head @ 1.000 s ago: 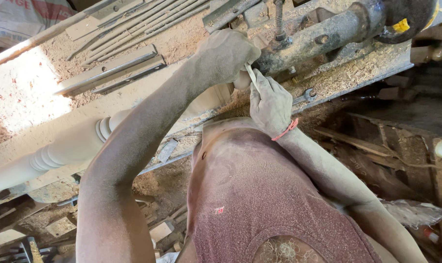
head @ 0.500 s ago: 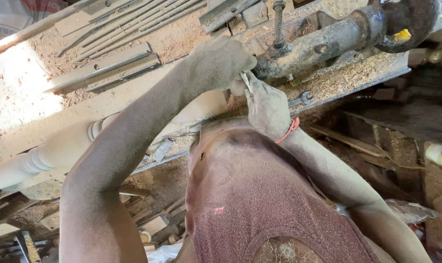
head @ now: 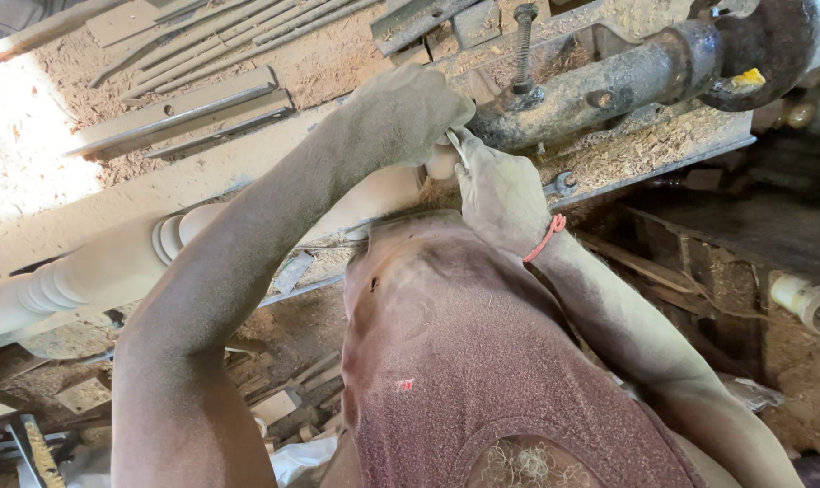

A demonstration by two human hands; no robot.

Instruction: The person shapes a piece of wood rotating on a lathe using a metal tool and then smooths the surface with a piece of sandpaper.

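Observation:
A pale turned wooden spindle [head: 112,267] lies across a dusty lathe, with its right end meeting the rusty iron tailstock [head: 609,86]. My left hand [head: 401,113] is closed in a fist over that end of the spindle. Just below it, my right hand [head: 500,194], with a red band at the wrist, is also closed. A thin metal tool [head: 452,145] shows between the two hands, and both grip it against the wood. The tool's tip is hidden behind my fingers. Sawdust coats both hands.
Long metal chisels and bars [head: 179,108] lie in the sawdust behind the lathe. A threaded bolt [head: 524,45] stands up from the tailstock. Wood offcuts [head: 283,398] litter the floor below, and a pale pipe end [head: 812,303] sticks out at the right.
Both hands stay clamped at the same spot by the tailstock. Only the view has shifted slightly, so the spindle and hands sit a little lower and to the left.

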